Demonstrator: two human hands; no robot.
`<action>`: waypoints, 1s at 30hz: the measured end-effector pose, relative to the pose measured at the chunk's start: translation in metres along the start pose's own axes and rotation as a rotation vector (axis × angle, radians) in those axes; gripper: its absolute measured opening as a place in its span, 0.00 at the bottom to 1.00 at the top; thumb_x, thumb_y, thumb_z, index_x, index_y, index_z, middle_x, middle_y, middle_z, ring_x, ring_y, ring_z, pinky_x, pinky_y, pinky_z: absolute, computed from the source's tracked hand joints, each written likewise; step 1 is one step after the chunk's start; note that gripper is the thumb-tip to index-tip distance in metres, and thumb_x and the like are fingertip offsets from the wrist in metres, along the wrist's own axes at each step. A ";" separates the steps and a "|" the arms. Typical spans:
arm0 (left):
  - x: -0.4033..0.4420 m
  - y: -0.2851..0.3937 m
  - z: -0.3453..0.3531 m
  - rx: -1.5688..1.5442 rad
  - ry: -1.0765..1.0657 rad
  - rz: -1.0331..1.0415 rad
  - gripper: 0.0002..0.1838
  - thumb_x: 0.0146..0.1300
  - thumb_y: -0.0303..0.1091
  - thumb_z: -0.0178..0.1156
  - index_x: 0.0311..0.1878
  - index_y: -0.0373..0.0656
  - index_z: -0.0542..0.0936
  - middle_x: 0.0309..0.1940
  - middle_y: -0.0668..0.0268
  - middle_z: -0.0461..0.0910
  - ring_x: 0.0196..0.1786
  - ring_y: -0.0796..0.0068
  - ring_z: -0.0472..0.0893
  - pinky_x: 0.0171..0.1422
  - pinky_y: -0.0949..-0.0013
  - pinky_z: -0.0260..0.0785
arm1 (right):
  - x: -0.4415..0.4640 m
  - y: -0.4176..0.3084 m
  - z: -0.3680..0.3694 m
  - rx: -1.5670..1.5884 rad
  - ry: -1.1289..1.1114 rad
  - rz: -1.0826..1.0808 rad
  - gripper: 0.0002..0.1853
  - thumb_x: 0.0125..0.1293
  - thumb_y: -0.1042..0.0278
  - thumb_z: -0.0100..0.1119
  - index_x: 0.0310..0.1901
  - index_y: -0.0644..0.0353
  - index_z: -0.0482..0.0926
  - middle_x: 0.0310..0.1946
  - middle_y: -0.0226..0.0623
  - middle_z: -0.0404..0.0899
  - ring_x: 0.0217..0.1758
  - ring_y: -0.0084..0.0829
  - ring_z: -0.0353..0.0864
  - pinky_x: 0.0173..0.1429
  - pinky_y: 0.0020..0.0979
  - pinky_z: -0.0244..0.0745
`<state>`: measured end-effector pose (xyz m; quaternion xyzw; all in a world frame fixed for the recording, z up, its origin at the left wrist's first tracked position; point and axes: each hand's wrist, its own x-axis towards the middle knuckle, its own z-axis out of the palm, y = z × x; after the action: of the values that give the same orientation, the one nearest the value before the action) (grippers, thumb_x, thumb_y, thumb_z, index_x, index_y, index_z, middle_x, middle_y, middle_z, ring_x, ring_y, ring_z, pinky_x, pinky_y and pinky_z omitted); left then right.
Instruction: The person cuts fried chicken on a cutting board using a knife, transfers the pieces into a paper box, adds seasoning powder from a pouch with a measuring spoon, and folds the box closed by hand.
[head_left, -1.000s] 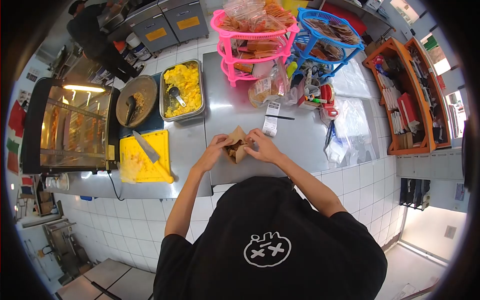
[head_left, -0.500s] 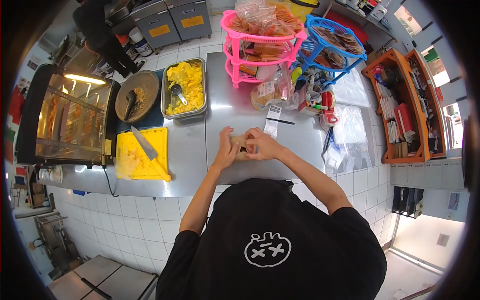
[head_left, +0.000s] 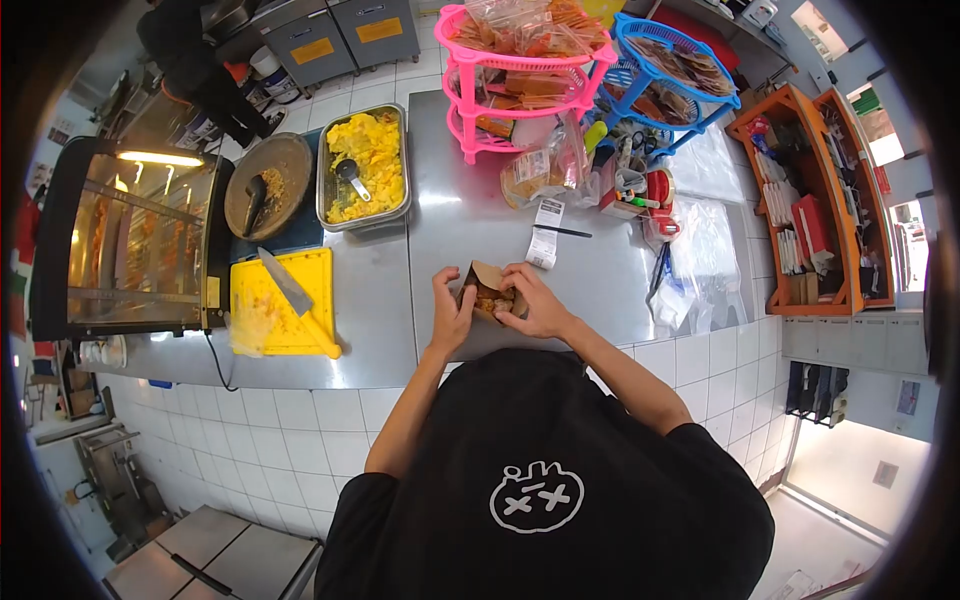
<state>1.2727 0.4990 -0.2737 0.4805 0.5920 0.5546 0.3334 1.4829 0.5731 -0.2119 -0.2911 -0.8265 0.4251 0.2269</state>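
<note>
A brown cardboard food box [head_left: 487, 275] stands on the steel table just in front of me, its top open. Inside it lies brownish food [head_left: 490, 302], too small to name. My left hand [head_left: 453, 312] grips the box's left side, fingers bent round the edge. On the other side, my right hand [head_left: 534, 302] is closed on the right edge and flap. Beyond the box lies a printed paper slip [head_left: 545, 235], with a black pen [head_left: 563, 231] across it.
A knife [head_left: 288, 285] rests on a yellow cutting board [head_left: 322, 270] to the left. Behind it are a stone mortar [head_left: 290, 165], a tray of yellow food [head_left: 378, 215] and a lit display case [head_left: 135, 240]. Pink [head_left: 520, 73] and blue [head_left: 640, 60] basket racks stand ahead. Another person [head_left: 195, 70] stands far left.
The box's top flaps, closed under my fingers before, now stand open and show the food inside. My hands have moved slightly apart to its sides.
</note>
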 end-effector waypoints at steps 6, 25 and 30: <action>0.018 0.009 0.023 0.395 0.280 0.288 0.19 0.64 0.34 0.73 0.46 0.39 0.71 0.41 0.55 0.72 0.44 0.52 0.72 0.52 0.52 0.64 | -0.009 -0.007 -0.015 -0.085 -0.061 -0.145 0.28 0.61 0.59 0.74 0.59 0.57 0.74 0.68 0.46 0.71 0.71 0.53 0.67 0.75 0.48 0.66; 0.014 0.016 0.006 0.562 -0.016 0.610 0.12 0.59 0.28 0.74 0.42 0.43 0.80 0.36 0.62 0.74 0.40 0.58 0.76 0.44 0.55 0.68 | 0.009 0.020 0.006 0.059 -0.030 0.397 0.15 0.64 0.57 0.75 0.40 0.62 0.87 0.36 0.41 0.85 0.45 0.40 0.80 0.54 0.42 0.78; -0.010 0.022 -0.005 0.532 -0.057 0.579 0.15 0.57 0.21 0.70 0.49 0.40 0.85 0.44 0.60 0.80 0.48 0.55 0.80 0.53 0.55 0.76 | -0.004 0.007 0.018 -0.050 0.086 0.383 0.16 0.65 0.55 0.74 0.40 0.61 0.87 0.34 0.42 0.85 0.45 0.40 0.80 0.52 0.43 0.77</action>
<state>1.2754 0.4860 -0.2529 0.7126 0.5454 0.4392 0.0433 1.4768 0.5633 -0.2275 -0.4664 -0.7558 0.4271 0.1696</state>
